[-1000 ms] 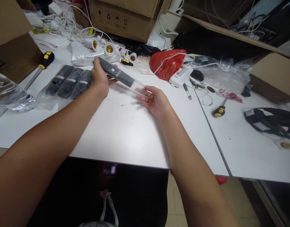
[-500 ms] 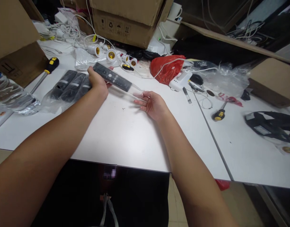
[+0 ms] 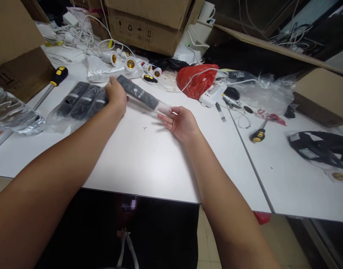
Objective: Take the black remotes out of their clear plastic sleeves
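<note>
A dark remote control (image 3: pixel 139 92) in a clear plastic sleeve is held tilted above the white table, its upper end to the left. My left hand (image 3: pixel 115 95) is closed around the upper left end of the sleeved remote, most of its fingers hidden. The empty lower right end of the plastic sleeve (image 3: pixel 164 108) is pinched between thumb and forefinger of my right hand (image 3: pixel 181 121); the other fingers curl loosely below. Just left of my left hand lie several dark items in clear plastic wrap (image 3: pixel 83 101).
A screwdriver (image 3: pixel 59 76) and a water bottle (image 3: pixel 14 110) are at left. Lamp sockets (image 3: pixel 130 64), a red plastic bag (image 3: pixel 193 80) and a white power strip (image 3: pixel 213 95) sit behind. Another screwdriver (image 3: pixel 258 135) and a black coil-shaped object (image 3: pixel 319 149) lie right. Cardboard boxes (image 3: pixel 145 31) stand at the back.
The remote has shifted slightly right and down, closer to my right hand. My left hand has moved a little right with it, and fewer of its fingers show. My right hand has hardly moved.
</note>
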Demonstrator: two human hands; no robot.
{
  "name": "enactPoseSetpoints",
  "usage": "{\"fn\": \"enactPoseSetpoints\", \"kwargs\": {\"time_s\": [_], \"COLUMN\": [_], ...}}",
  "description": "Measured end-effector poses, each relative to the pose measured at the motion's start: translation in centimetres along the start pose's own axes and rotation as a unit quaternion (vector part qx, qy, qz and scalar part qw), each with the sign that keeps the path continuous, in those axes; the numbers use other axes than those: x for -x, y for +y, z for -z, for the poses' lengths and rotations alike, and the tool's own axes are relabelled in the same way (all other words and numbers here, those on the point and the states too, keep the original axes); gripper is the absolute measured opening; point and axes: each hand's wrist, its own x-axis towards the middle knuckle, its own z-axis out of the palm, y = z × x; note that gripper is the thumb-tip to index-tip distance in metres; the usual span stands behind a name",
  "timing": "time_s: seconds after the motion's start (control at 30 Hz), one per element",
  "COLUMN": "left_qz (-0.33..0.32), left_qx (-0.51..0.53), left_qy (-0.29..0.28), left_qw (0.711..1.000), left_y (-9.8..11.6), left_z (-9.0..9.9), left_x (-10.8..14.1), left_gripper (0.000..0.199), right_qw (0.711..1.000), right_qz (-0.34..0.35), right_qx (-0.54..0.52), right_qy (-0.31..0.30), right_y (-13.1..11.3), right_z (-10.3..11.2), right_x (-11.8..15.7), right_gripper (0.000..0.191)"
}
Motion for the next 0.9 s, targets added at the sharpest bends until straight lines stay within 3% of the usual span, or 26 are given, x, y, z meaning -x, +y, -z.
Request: {"fn": "enactPoseSetpoints", "kwargs": {"time_s": [0.13, 0.57, 0.77, 0.9], "left_qz": [-0.033, 0.033, -0.006, -0.044], "left_qx": [-0.056, -0.008, -0.009, -0.052], "left_qy": [0.02, -0.033, -0.039, -0.033], "left_qw": [0.998, 0.999, 0.999, 0.997], "left_y": [0.04, 0.17, -0.11, 0.2], "left_z": [0.14, -0.34, -0.32, 0.06], "left_x": [0.15, 0.13, -0.12, 0.13], "left_gripper": [0.038, 0.034, 0.027, 0.035], "right_qw": [1.0, 0.999, 0.998, 0.998], "right_qz": [-0.009, 0.029, 0.031, 0.024], "right_qx": [-0.009, 0.018, 0.008, 0.003], "right_qy": [0.019, 0.037, 0.046, 0.052], "right_y": [-0.24, -0.28, -0.29, -0.31], "right_z": [-0.01, 0.68, 0.76, 0.55], "right_x": [0.07, -0.53, -0.62, -0.54], "right_gripper": [0.01, 0.015, 0.015, 0.013]}}
